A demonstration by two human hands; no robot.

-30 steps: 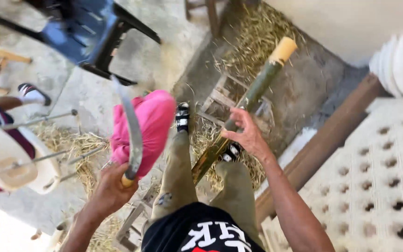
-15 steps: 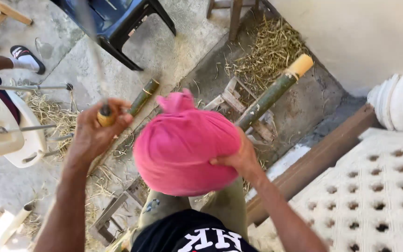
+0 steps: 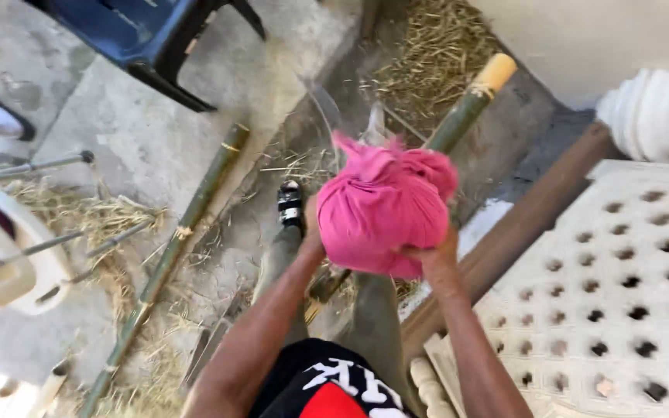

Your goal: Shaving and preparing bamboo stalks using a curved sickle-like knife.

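Both hands clamped on pink cloth bundle [image 3: 385, 213]: left hand [image 3: 311, 228] at its left side, right hand [image 3: 437, 259] beneath; green bamboo pole [image 3: 458, 116] behind

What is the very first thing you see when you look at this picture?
The bright pink cloth bundle jumps out first, in the middle, with the left hand and the right hand on either side of it. Behind it a green bamboo pole slants toward the upper right, and another bamboo pole lies on the concrete floor at left.
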